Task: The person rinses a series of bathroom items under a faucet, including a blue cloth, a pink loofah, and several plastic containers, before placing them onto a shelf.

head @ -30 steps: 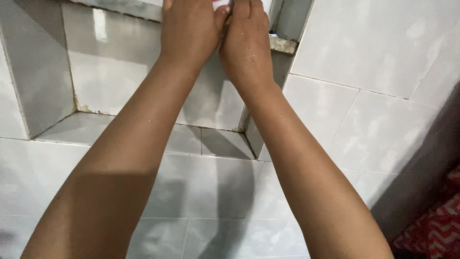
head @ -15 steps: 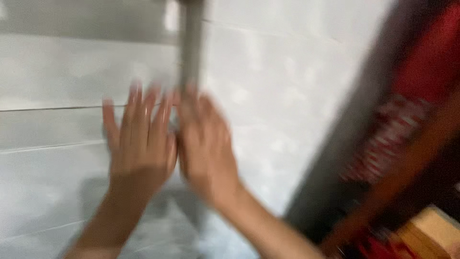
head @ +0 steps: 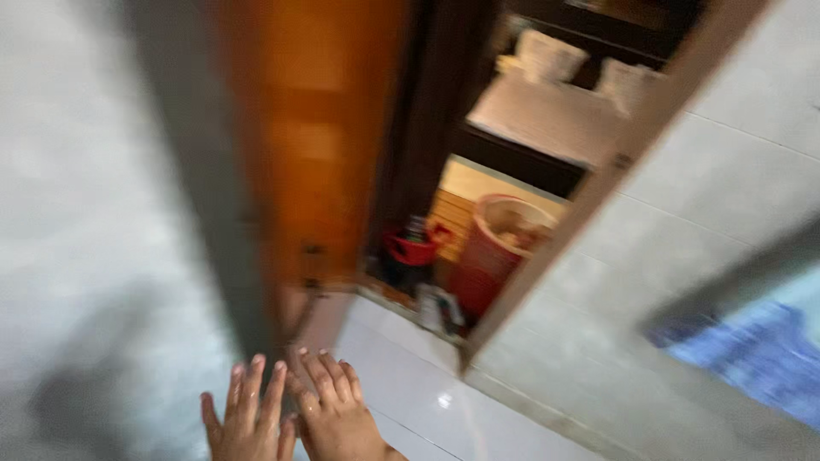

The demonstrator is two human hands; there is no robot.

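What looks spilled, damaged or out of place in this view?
Nothing clearly stands out. Both hands, left and right, are open and empty near the orange door. The red bucket beyond the doorway stands upright. Blur hides finer detail.

Blurred view: left hand (head: 248, 418) and right hand (head: 337, 414) spread, empty, bottom centre; orange door (head: 312, 145) above; red bin (head: 495, 248) beyond doorway.

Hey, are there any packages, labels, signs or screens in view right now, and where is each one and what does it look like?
No label, sign or screen can be made out; the picture is blurred.
Red bin: past the open orange door, round, something pale inside.
Small pale container: on the floor at the doorway, possibly a package, too blurred to tell.
Left hand and right hand: bottom edge, open, holding nothing.
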